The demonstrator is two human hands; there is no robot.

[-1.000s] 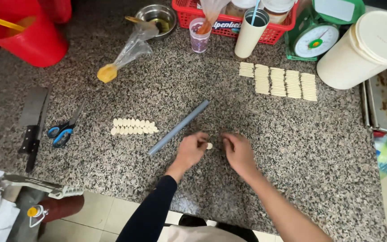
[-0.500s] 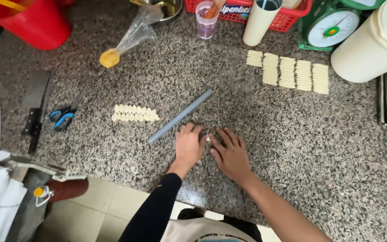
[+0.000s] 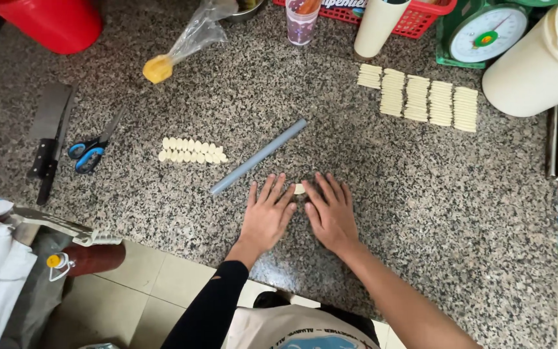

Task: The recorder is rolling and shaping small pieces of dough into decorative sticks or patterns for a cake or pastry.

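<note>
Both hands, left hand (image 3: pixel 267 216) and right hand (image 3: pixel 332 212), lie flat and spread, pressing a dough piece (image 3: pixel 299 189) near the counter's front edge; many flattened strips (image 3: pixel 419 98) are stacked at the back right, while the small pieces (image 3: pixel 190 150) left of the rod (image 3: pixel 259 156) are left to do.

Speckled granite counter (image 3: pixel 421 213) with dough pieces (image 3: pixel 192 150), grey rod (image 3: pixel 259 156), scissors (image 3: pixel 92 150), perhaps a cleaver (image 3: pixel 48 132)

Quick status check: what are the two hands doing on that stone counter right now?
Left hand and right hand flat, fingers spread, holding nothing. Small dough piece between fingertips. Grey rolling rod just beyond left hand; nothing blocking.
</note>
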